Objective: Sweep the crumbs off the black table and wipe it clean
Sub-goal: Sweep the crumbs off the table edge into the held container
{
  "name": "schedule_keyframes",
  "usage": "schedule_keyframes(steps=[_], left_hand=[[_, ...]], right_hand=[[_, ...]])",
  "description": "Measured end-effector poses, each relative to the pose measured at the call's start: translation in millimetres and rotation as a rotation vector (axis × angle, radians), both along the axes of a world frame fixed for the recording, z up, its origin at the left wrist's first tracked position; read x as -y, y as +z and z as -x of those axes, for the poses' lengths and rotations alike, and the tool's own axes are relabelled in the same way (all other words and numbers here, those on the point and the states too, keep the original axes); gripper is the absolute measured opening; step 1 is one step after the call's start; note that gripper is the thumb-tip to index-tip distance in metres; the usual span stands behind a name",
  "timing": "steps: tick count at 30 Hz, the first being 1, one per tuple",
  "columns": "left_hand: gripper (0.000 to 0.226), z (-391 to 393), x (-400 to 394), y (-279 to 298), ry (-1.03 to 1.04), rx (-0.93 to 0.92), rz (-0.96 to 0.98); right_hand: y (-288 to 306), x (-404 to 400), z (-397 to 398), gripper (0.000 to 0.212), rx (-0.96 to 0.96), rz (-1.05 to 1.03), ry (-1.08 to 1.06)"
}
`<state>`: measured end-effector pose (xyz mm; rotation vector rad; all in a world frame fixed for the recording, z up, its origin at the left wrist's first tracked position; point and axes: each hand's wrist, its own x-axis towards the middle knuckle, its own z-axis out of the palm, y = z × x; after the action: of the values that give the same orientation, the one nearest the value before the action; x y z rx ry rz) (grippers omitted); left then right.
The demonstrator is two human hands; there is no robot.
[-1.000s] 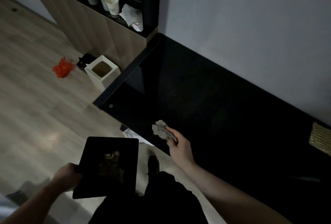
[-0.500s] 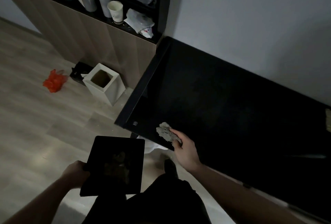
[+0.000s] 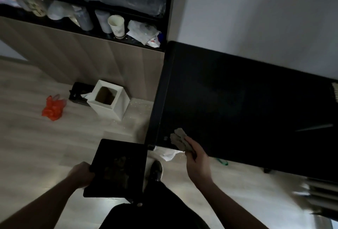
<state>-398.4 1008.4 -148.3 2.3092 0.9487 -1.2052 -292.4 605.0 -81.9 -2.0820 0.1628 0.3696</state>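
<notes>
The black table (image 3: 237, 104) fills the right half of the head view, its near left corner by my hands. My right hand (image 3: 196, 162) grips a crumpled grey rag (image 3: 180, 138) and holds it on the table's front edge near that corner. My left hand (image 3: 81, 173) grips the left edge of a flat black tray (image 3: 118, 166), held level below the table edge. A dim heap of crumbs (image 3: 119, 170) lies on the tray.
A white square bin (image 3: 109, 98) stands on the wooden floor left of the table, with a black box (image 3: 78, 92) and an orange bag (image 3: 53, 107) beside it. A paper cup (image 3: 116, 25) and clutter sit on the shelf behind. White paper (image 3: 168, 153) lies under the table edge.
The view has swung to the right and upward. My right hand has slid the rag along the front edge to the table's left corner. The tray stays in my left hand.
</notes>
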Motion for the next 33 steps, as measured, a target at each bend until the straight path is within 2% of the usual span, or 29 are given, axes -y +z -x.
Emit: schedule_keyframes(steps=[3, 8, 16, 23, 28, 30, 33], left_hand=[[0.026, -19, -17, -3, -0.027, -0.026, -0.033], [0.018, -58, -44, -10, 0.018, -0.042, -0.066], [0.015, -141, -67, -56, 0.028, -0.021, -0.045], [0.026, -230, -80, -168, -0.054, -0.02, -0.003], [0.027, -275, -74, -253, -0.072, -0.006, 0.029], [0.026, -290, -71, -284, -0.064, -0.005, 0.026], [0.028, -306, -67, -328, -0.051, 0.011, 0.026]], right_hand=[[-7, -10, -18, 0.064, 0.008, -0.045, 0.015], [-11, -40, -59, 0.057, 0.026, -0.071, 0.014], [-27, -86, -123, 0.054, 0.146, 0.003, -0.017], [-69, -108, -193, 0.054, 0.266, 0.108, -0.135], [-117, -116, -251, 0.052, 0.319, 0.322, -0.132], [-130, -121, -259, 0.054, 0.362, 0.448, -0.132], [-140, -124, -260, 0.054, 0.386, 0.509, -0.135]])
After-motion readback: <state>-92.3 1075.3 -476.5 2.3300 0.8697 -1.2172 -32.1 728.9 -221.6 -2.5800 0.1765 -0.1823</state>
